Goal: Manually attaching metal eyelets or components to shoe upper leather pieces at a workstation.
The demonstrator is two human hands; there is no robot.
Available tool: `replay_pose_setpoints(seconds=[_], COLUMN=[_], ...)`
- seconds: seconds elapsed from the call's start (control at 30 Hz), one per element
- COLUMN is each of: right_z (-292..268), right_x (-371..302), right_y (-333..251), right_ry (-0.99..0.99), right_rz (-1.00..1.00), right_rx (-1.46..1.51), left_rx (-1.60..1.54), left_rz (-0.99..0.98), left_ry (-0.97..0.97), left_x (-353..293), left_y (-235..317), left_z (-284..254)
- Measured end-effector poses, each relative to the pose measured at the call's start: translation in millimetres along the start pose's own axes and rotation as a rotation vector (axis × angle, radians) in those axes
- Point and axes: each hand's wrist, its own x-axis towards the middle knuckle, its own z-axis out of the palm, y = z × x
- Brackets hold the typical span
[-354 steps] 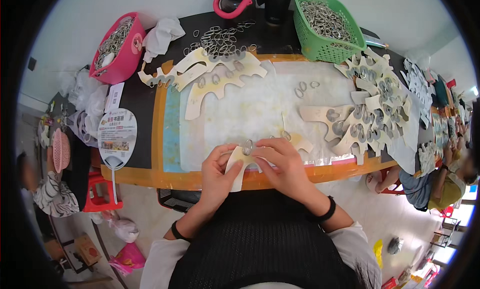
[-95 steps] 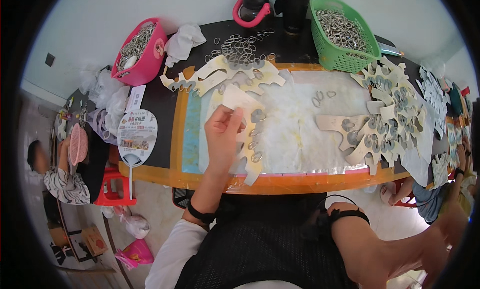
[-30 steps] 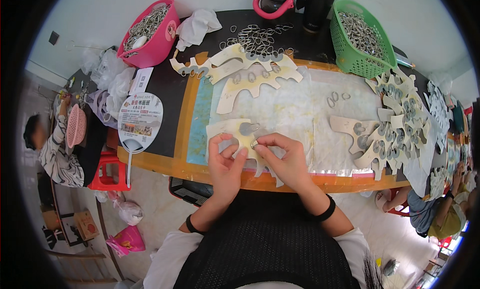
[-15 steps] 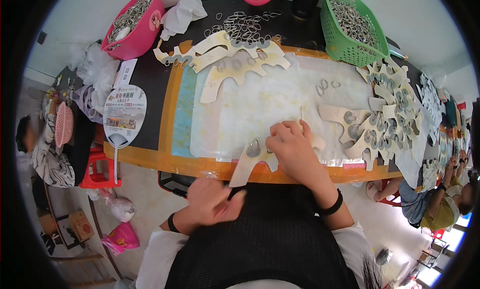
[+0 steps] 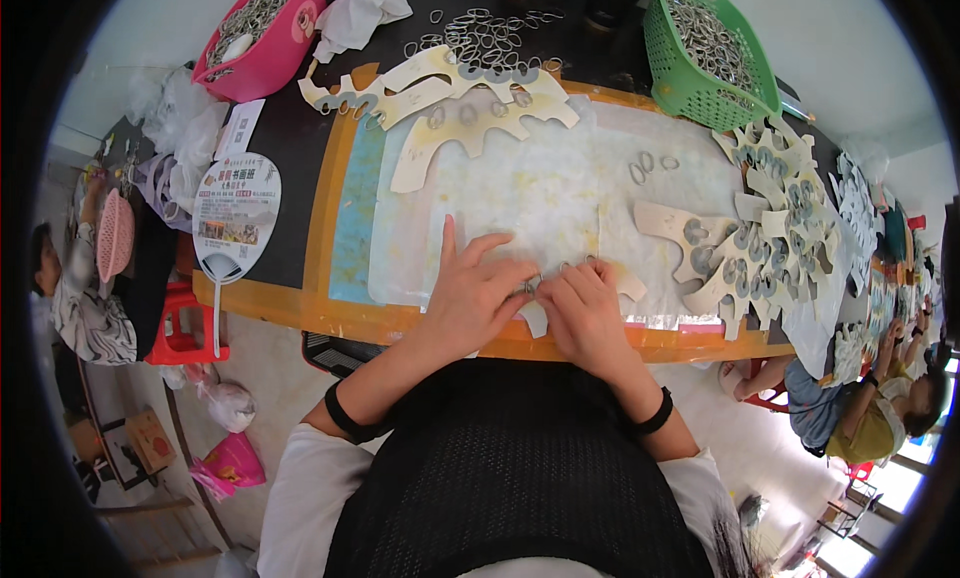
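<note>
My left hand (image 5: 478, 290) and my right hand (image 5: 585, 313) meet at the table's near edge over a cream scalloped strip (image 5: 535, 321). The left thumb and a fingertip pinch at a small metal ring (image 5: 529, 286) on the strip, while the other left fingers stretch away. Bent right fingers press on the strip just beside that ring. Most of the strip is hidden under both hands; its right end (image 5: 630, 284) shows past the right one. Three loose metal rings (image 5: 647, 163) lie farther up the white sheet (image 5: 480, 228).
Finished-looking cream strips with rings (image 5: 770, 248) are heaped at right. More strips (image 5: 480, 128) lie at the far left, near a pile of loose rings (image 5: 490, 38). A pink basket (image 5: 305, 23) and a green basket (image 5: 690, 88) hold rings. A hand fan (image 5: 238, 213) overhangs the left edge.
My left hand has come up from below the table edge onto the strip, beside the right hand. The right hand has shifted slightly down, and the strip's left end is now covered.
</note>
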Motion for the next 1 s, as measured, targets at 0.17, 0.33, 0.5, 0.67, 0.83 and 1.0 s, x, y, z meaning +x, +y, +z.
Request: replay_pose_setpoints(seconds=[0.17, 0.33, 0.5, 0.67, 0.83, 1.0], right_z=[-14.8, -24.7, -21.3, -15.8, -16.6, -17.5], right_x=[-4.2, 8.5, 10.1, -4.5, -3.2, -3.2], right_y=[2.3, 7.4, 16.9, 19.7, 16.5, 19.5], right_ry=[-0.017, -0.085, -0.161, -0.086, -0.099, -0.094], right_rz=[0.039, -0.074, -0.197, -0.243, -0.261, -0.288], right_rx=[0.140, 0.040, -0.007, -0.062, -0.063, -0.052], left_rx=[0.081, 0.140, 0.232, 0.215, 0.169, 0.160], left_rz=[0.128, 0.224, 0.287, 0.188, 0.170, 0.184], left_ry=[-0.012, 0.095, 0.080, 0.027, 0.036, 0.015], left_x=[-5.3, -10.3, -13.0, -10.2, -11.3, -12.5], left_y=[1.3, -0.3, -1.2, 1.9, 0.4, -1.5], left_z=[3.8, 8.3, 4.6, -0.7, 0.5, 1.7])
